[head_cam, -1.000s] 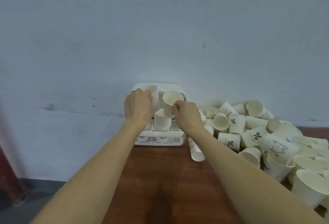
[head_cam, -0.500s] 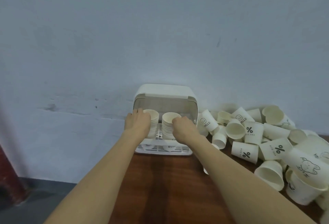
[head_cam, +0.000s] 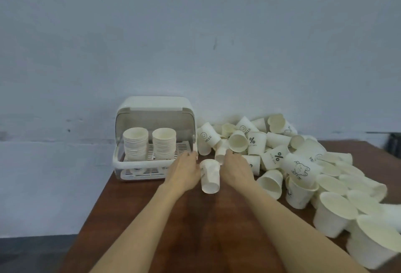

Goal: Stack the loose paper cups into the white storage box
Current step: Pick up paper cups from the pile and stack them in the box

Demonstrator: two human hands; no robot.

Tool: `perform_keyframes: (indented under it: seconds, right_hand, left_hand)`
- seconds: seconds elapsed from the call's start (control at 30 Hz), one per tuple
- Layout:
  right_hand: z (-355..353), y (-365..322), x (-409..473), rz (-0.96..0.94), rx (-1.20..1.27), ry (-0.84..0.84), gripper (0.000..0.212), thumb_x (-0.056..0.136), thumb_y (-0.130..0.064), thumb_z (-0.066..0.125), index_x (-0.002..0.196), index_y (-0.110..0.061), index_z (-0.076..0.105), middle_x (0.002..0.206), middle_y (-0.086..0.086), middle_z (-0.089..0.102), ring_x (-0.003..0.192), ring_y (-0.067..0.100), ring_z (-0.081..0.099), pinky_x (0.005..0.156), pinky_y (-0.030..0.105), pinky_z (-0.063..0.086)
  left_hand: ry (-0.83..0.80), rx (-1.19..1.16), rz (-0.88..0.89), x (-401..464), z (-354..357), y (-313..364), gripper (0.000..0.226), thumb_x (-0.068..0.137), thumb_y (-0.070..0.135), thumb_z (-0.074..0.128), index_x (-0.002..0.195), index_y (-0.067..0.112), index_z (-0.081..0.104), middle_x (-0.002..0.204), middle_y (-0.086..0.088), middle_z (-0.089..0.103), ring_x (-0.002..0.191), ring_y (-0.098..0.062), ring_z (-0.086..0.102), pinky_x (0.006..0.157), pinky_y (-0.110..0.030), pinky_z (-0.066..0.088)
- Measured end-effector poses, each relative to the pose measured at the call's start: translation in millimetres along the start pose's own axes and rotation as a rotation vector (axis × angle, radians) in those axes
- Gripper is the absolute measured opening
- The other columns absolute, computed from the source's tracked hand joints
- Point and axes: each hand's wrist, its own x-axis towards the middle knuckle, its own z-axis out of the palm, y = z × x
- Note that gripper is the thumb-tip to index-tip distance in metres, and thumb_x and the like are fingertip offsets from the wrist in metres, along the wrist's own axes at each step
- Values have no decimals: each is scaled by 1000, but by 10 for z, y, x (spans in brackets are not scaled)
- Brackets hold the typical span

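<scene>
The white storage box (head_cam: 119,162) stands at the table's back left with its lid raised. Two stacks of paper cups, a left stack (head_cam: 135,143) and a right stack (head_cam: 164,141), sit upright on its rack. One loose cup (head_cam: 209,176) lies on its side on the table, base towards me. My left hand (head_cam: 184,173) rests palm down against that cup's left side, fingers near the box's front right corner. On its right is my right hand (head_cam: 236,168), fingertips reaching a small cup (head_cam: 221,154) at the pile's edge. Neither hand grips anything.
A large heap of loose paper cups (head_cam: 303,164), some printed with "%", "HELLO" or a bear, covers the right half of the brown wooden table (head_cam: 152,218). A pale wall stands close behind. The table's left edge drops to a dark floor.
Both hands have left the box, where they set cups onto the two stacks, and moved right and towards me to flank the lying cup. The camera view has tilted down.
</scene>
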Motion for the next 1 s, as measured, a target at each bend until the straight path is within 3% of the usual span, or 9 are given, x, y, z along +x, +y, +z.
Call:
perform_keyframes:
  seconds: [0.13,0.27,0.37,0.4,0.47,0.57,0.73,0.9,1.0]
  right_hand:
    - [-120,618,-149,215,-139,14,35,83,-14,56,116,-8,49,114,12,59,106,30,58,79,35,46]
    - [-148,944,-188,271,-318,-3,35,82,-21,63,115,-8,59,116,13,56,102,27,61,80,34,50]
    - [-128,991,-142,226,-441,16,27,90,-11,53,114,-11,65,115,11,59,102,26,63,77,32,50]
    - [-128,976,-128,207,-476,18,27,91,-8,50,113,-12,65,113,11,61,101,25,63,75,31,50]
    - [-139,919,-119,162,-513,20,28,92,-3,46,110,-12,66,110,9,63,99,24,63,73,30,49]
    - [-158,804,-109,129,-454,38,25,90,-3,48,110,-12,63,105,6,67,97,24,65,69,30,45]
    - [-154,579,-166,61,-122,138,32,82,-2,46,111,-14,41,92,9,65,84,33,63,54,35,35]
    - [-175,268,-144,77,273,69,22,82,-10,46,93,-15,64,91,10,67,86,31,60,73,38,50]
    - [-214,5,-53,65,463,61,28,82,-20,46,75,-4,68,73,13,69,70,31,66,68,43,56]
  left_hand:
    - [-199,-33,-86,217,283,140,39,87,29,50,120,8,50,123,-15,54,113,-32,49,93,-42,43]
    - [-328,-142,-119,351,344,212,74,84,31,54,149,11,23,149,-11,36,136,-31,34,104,-39,38]
    - [-407,-225,-121,405,318,304,75,84,27,53,151,21,20,144,-7,42,110,-29,55,63,-26,52]
    - [-428,-254,-120,411,311,326,70,84,26,54,148,22,26,135,-6,46,99,-26,58,56,-25,52]
    - [-437,-277,-109,405,309,339,62,81,25,58,139,23,36,120,-4,52,94,-23,57,56,-27,51]
    - [-342,-228,-59,358,280,346,47,78,21,60,123,20,48,114,-4,58,98,-21,54,73,-30,44]
    - [-139,-229,-35,260,96,287,14,84,17,51,93,20,61,92,-3,65,93,-24,60,72,-31,45]
    - [128,-259,-7,149,-239,114,12,87,17,49,89,18,61,85,-5,68,85,-27,61,73,-37,49]
    - [319,-270,-25,106,-527,-62,11,90,23,48,92,21,59,82,-2,66,79,-24,62,69,-39,51]
